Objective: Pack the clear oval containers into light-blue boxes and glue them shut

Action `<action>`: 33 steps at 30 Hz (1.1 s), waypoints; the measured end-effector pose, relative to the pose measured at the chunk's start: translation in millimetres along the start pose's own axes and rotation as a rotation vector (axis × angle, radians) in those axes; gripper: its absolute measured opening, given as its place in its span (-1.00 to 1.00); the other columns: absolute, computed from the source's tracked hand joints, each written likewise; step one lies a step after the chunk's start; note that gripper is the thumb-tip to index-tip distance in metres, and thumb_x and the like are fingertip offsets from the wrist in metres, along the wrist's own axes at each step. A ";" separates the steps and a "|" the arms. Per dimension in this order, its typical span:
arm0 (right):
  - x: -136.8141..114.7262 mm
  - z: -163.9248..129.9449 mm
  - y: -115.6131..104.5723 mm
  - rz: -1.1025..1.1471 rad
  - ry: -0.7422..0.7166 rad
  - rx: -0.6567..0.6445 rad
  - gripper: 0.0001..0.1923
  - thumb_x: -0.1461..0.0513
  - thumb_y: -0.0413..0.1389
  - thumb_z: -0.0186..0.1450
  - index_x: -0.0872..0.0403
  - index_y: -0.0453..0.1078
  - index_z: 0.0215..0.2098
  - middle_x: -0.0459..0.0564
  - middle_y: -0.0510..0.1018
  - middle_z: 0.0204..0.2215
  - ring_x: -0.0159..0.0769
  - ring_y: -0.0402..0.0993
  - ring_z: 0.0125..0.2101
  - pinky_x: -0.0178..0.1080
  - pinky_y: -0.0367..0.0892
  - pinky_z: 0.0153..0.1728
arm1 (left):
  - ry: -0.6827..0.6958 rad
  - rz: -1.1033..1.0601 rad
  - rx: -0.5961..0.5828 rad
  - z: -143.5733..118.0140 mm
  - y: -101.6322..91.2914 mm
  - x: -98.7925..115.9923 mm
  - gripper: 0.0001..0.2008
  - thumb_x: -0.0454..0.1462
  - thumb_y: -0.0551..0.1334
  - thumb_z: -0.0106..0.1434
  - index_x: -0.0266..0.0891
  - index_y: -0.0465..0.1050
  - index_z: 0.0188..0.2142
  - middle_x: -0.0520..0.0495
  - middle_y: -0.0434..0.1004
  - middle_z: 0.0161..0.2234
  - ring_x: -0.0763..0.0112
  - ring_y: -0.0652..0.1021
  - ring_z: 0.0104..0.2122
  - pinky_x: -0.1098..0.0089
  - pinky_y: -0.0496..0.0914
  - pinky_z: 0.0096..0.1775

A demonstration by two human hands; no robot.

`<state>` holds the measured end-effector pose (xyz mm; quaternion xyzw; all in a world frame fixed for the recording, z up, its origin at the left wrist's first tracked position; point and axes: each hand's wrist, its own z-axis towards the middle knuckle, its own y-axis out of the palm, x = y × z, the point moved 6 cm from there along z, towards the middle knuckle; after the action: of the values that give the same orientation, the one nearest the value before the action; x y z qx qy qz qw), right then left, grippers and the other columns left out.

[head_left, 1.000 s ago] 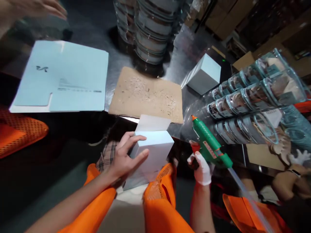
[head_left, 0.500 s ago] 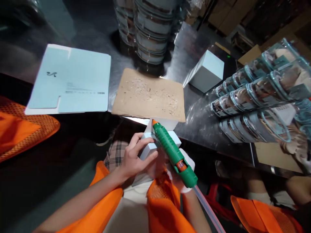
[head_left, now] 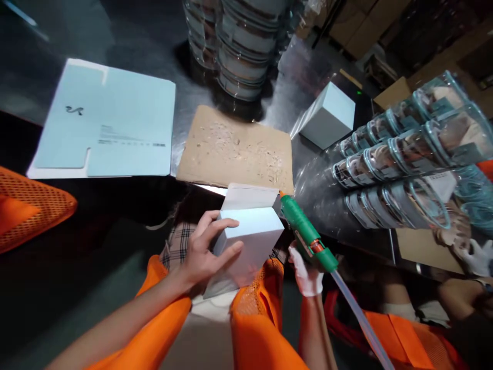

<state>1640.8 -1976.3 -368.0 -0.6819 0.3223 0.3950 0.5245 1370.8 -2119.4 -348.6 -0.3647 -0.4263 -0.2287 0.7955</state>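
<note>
My bare left hand [head_left: 210,249] grips a pale blue-white carton [head_left: 252,244] by its left side, thumb on the near face and fingers over the top. One flap of the carton stands raised at its far edge, against the cardboard sheet. In my right hand [head_left: 306,270], which wears a white glove, is a green glue gun [head_left: 306,228]. Its orange nozzle is at the right end of the raised flap; whether it touches I cannot tell. A clear glue stick [head_left: 360,313] trails from the back of the gun.
A brown cardboard sheet [head_left: 239,146] with glue residue lies at the table edge. Flat light-blue cartons [head_left: 127,123] lie left of it. A closed box [head_left: 329,115] stands right, beside stacked clear tubs [head_left: 389,159]. More tubs [head_left: 246,51] stand behind. A co-worker's gloved hand [head_left: 477,257] is far right.
My right hand has moved the glue gun rightward from the flap's left end to its right end. The carton's top now shows uncovered. My left hand keeps its hold.
</note>
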 end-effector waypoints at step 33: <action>-60.6 34.8 77.5 0.443 -0.162 -0.746 -0.08 -0.54 0.30 -0.02 -0.02 0.67 -0.09 0.17 0.66 0.16 0.15 0.57 0.20 0.10 0.47 0.24 | -0.075 -0.533 0.044 -3.7 2.5 -27.4 -0.45 -0.01 0.38 0.44 0.11 0.19 0.28 -0.13 0.57 0.07 0.04 0.65 0.19 -0.06 0.54 0.20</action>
<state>1538.5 -1959.8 -355.3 -0.7059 0.2541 0.6394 0.1684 1359.8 -2119.2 -374.0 -0.2306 -0.5414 -0.4069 0.6987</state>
